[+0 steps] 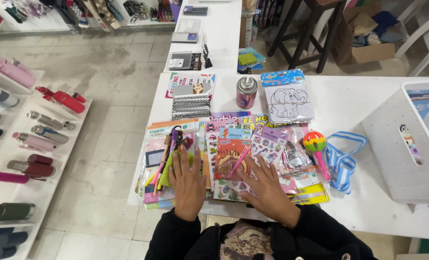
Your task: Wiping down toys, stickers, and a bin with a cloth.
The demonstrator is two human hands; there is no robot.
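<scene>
White table [354,103] carries a spread of colourful stationery packs, and both bare hands lie flat on it, fingers spread, palms down, closed on nothing; the left hand [188,185] presses on a stack of sticker and label packs [154,159], its fingertips touching a bundle of novelty pens [168,154] that lies just beyond and to the outer side of it; the right hand [265,190] rests on another pile of sticker sheets [229,159], with a pink pen [239,161] lying slantwise just beyond its index finger; between the two hands the piles overlap; to the outer side of the right hand sit a rainbow-coloured ball toy on a pink handle [315,144] and, further out, a blue-and-white striped ribbon [342,161]; well beyond the fingertips stand a small metallic spray can [246,91], upright, and an elephant colouring pack [287,101] just beside it; a white perforated basket [399,154] sits far out past the ribbon; black sleeves cover both wrists.
</scene>
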